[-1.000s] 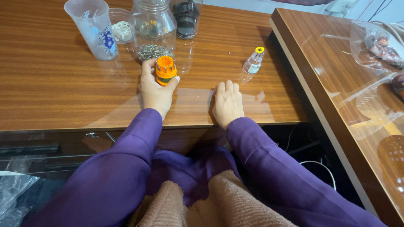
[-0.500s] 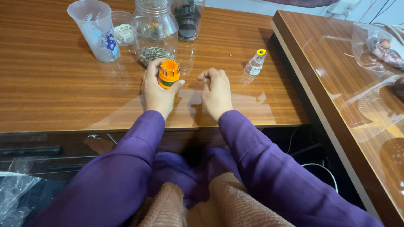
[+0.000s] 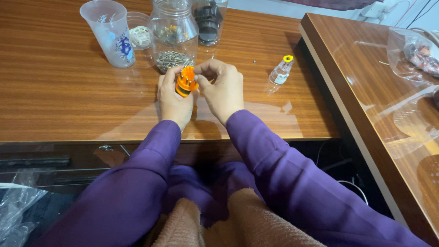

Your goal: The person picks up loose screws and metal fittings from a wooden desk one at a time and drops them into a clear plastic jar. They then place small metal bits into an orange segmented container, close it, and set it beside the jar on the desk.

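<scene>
A small orange cylindrical holder (image 3: pixel 186 82) with short metal bits standing in its top is held upright over the wooden table (image 3: pixel 59 91). My left hand (image 3: pixel 173 100) wraps around its left side. My right hand (image 3: pixel 222 89) has come up against its right side, thumb and forefinger pinching at the top rim. Both arms wear purple sleeves.
Behind the hands stands a glass jar (image 3: pixel 173 36) with screws at its bottom, a clear plastic cup (image 3: pixel 111 33) with a blue flower print, a small round container (image 3: pixel 139 34) and a dark jar (image 3: pixel 208 23). A small bottle with a yellow cap (image 3: pixel 281 71) stands to the right. A second table (image 3: pixel 379 114) adjoins on the right.
My right hand lifted off the table and moved left to meet the orange holder. My left hand kept holding it, shifting slightly.
</scene>
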